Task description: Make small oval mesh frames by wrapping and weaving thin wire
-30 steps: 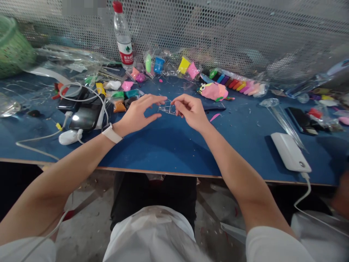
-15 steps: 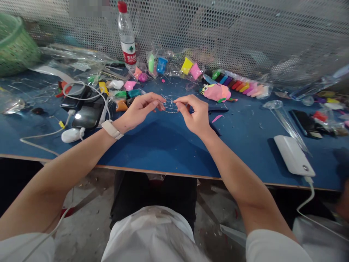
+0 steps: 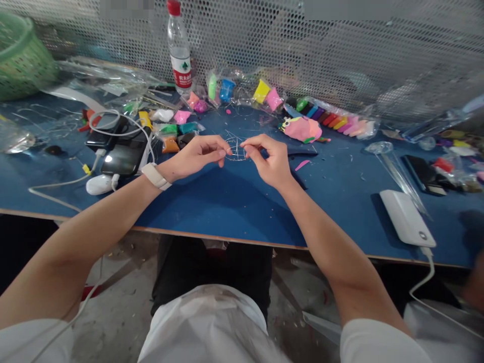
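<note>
Between my two hands, above the blue table, is a small rounded frame of thin silvery wire (image 3: pixel 237 151), with loose wire ends sticking up. My left hand (image 3: pixel 202 155), with a white band at its wrist, pinches the frame's left side between thumb and fingers. On the opposite side my right hand (image 3: pixel 267 155) pinches the wire with thumb and forefinger. A pink clay figure (image 3: pixel 302 129) with a googly eye lies just beyond my right hand. Near my left hand are an orange clay packet (image 3: pixel 170 144) and a green one (image 3: pixel 168 129).
A water bottle (image 3: pixel 179 55) stands at the back by the perforated metal panel (image 3: pixel 242 35). Phones and cables (image 3: pixel 123 156) lie left, below a green basket (image 3: pixel 26 60). A white power bank (image 3: pixel 407 218) rests at right. Coloured clay sticks (image 3: pixel 333 120) lie behind the figure.
The wire frame has tilted and now looks rounder between my fingers. My left hand has shifted slightly down, its fingers a little changed around the wire.
</note>
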`<state>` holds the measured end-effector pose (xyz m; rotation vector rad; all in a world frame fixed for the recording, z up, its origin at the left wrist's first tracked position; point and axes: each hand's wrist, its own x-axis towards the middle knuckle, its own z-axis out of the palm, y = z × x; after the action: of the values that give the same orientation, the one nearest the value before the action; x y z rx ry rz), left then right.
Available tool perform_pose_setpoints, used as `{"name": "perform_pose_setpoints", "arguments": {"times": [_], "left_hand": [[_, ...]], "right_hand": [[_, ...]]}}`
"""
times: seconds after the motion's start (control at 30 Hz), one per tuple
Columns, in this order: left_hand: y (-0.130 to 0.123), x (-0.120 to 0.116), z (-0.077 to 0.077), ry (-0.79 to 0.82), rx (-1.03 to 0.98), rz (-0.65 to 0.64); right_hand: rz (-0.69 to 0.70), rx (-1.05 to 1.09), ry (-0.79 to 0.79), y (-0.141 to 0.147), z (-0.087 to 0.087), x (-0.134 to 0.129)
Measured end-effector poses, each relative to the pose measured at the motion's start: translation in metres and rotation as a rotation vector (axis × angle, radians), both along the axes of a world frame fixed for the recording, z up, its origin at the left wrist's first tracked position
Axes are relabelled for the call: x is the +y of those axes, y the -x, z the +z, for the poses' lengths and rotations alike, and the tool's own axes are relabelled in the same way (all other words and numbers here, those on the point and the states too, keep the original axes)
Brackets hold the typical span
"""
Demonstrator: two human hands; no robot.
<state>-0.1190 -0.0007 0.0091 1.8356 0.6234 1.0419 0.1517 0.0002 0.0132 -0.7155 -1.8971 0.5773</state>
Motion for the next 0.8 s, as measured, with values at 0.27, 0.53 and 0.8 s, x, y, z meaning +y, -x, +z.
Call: {"name": "perform_pose_setpoints", "arguments": {"times": [0.27,0.53,0.8], "left_hand": [[-0.001,-0.001,-0.001,0.099,-0.016,-0.066],[-0.004,-0.004,-0.004,0.357,-0.095,-0.165],[-0.004,-0.003,-0.003,0.274,-0.077,-0.155]], "right_hand": [[0.052,-0.002,-0.081,0.0,-0.01,0.008],[0.081,-0.027,-0.068,-0.004,-0.012,0.011],[0.12,0.026,0.098,-0.003,-0.013,0.013]]}}
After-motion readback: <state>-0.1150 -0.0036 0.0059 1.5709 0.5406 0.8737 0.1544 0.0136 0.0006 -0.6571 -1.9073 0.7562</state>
